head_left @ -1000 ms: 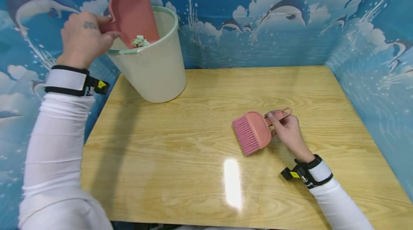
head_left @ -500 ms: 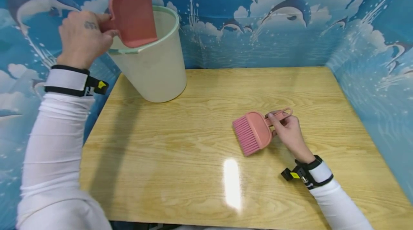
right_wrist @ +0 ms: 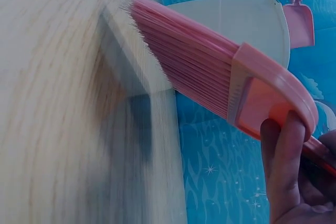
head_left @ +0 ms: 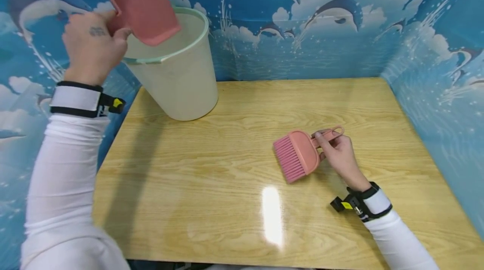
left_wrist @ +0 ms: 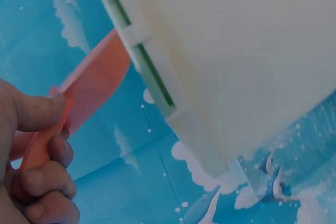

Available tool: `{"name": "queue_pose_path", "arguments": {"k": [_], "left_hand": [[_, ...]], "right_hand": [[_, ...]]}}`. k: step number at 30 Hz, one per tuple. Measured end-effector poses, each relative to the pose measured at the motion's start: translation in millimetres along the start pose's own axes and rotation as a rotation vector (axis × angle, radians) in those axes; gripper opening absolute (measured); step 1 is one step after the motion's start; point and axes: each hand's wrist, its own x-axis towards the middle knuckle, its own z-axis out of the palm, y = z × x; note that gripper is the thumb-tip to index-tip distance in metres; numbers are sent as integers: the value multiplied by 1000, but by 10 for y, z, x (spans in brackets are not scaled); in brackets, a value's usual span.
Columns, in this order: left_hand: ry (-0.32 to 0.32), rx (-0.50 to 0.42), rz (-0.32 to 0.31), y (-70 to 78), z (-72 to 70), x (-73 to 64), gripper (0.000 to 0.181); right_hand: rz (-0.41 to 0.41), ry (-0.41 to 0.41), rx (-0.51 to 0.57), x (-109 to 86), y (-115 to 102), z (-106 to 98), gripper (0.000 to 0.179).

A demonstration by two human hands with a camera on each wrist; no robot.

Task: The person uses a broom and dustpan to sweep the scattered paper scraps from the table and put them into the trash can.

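Note:
My left hand point(head_left: 92, 47) grips the short handle of a pink dustpan point(head_left: 145, 5), held tilted over the mouth of a whitish bucket point(head_left: 185, 80) with a green rim. No scraps show on the pan's visible face. In the left wrist view, fingers curl round the handle and the dustpan point(left_wrist: 100, 80) passes partly behind the bucket's rim. Low over the table at the right, my right hand point(head_left: 340, 156) pinches the handle of a pink hand brush point(head_left: 296, 156), its bristles pointing left. The right wrist view shows the brush point(right_wrist: 210, 66) just above the tabletop.
The bucket stands on the back left corner of a wood-grain table point(head_left: 227, 202). Blue dolphin-print sheeting point(head_left: 321, 51) hangs close behind the table and along both sides. A bright light reflection lies on the tabletop near the front.
Pale green paper-like scraps on the dustpan one second ago are gone from it. The left hand has since raised the dustpan up and left from the bucket's rim. The right hand and brush stay almost still.

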Motion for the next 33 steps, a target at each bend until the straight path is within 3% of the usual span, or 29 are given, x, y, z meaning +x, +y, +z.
{"name": "queue_pose_path", "arguments": {"k": [5, 10, 13, 21, 25, 29, 33], "left_hand": [[1, -137, -72, 9, -9, -26, 52], [-123, -380, -147, 55, -27, -63, 56], [-215, -451, -180, 115, -16, -103, 62], [-366, -618, -49, 305, 148, -278, 55], [-481, -678, 1, 394, 281, -414, 56], [-585, -706, 44, 443, 529, -551, 51], [-656, -695, 111, 461, 884, -672, 42]], "right_hand": [[6, 4, -9, -12, -13, -32, 31], [20, 16, -8, -21, -15, -51, 32], [27, 22, -6, -22, -15, -57, 33], [51, 45, 46, -42, -8, -73, 30], [51, 50, 55, -54, -5, -86, 32], [50, 54, 65, -58, -2, -97, 34], [51, 70, 93, -57, 4, -107, 36]]}}
